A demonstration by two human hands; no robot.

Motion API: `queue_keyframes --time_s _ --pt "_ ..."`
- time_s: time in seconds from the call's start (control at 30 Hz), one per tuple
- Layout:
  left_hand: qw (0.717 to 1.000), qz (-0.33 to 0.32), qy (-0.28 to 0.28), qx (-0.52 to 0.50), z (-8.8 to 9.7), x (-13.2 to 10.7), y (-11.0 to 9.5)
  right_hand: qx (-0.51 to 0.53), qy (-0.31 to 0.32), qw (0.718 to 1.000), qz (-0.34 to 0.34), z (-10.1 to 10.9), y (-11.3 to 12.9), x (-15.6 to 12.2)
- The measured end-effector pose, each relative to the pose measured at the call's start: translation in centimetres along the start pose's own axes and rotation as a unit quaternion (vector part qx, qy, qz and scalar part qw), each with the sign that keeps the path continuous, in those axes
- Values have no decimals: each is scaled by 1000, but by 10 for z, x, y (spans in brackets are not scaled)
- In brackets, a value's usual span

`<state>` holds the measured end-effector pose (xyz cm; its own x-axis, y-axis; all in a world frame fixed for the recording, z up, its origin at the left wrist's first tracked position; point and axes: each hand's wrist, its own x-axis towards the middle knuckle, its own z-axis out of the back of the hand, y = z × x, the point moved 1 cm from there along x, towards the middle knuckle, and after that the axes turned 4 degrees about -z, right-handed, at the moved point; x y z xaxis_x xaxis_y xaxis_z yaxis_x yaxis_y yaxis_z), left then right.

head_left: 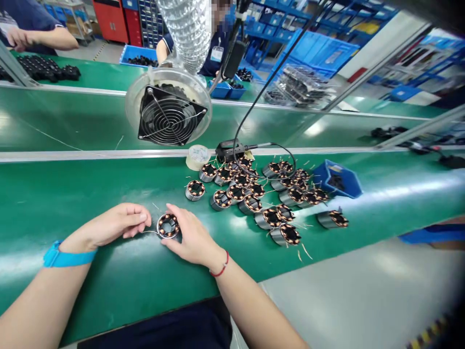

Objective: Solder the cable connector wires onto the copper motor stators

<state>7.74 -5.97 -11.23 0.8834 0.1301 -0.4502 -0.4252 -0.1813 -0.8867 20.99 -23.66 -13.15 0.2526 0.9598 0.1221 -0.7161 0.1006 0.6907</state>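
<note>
A ring-shaped motor stator (168,226) with copper windings stands on the green bench top. Around its right side curl the fingers and thumb of my right hand (189,233), gripping it. To its left, my left hand (125,224) pinches the end of a thin wire (149,231) that runs out from the stator. A blue band is on my left wrist and a red cord on my right. Just beyond the hands sits a separate stator (195,190), upright with its windings facing up.
Many more stators (250,204) crowd the bench at right, beside a blue bin (337,179). A tape roll (198,157) and a black device with a cable (230,150) lie behind. A fan (170,118) on a foil duct hangs above. Across the bench are two people.
</note>
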Motion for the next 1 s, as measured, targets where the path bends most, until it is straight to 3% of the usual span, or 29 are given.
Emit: queue_keyframes --time_s 0.17,0.37,0.7,0.87,1.0 --pt "994 -7 -30 -105 -19 14 7 6 13 1000 23 0 0 0" --pt "991 -27 -124 -49 -9 18 4 -18 13 999 33 -1 -1 -1" --pt "991 -84 -55 -93 -19 18 7 -38 12 998 50 -2 -2 -2" --pt "995 -83 -17 43 -20 10 0 -46 -37 998 -17 4 -10 -1" --pt "975 -87 31 202 -19 7 -3 -32 -56 997 -46 6 -14 0"
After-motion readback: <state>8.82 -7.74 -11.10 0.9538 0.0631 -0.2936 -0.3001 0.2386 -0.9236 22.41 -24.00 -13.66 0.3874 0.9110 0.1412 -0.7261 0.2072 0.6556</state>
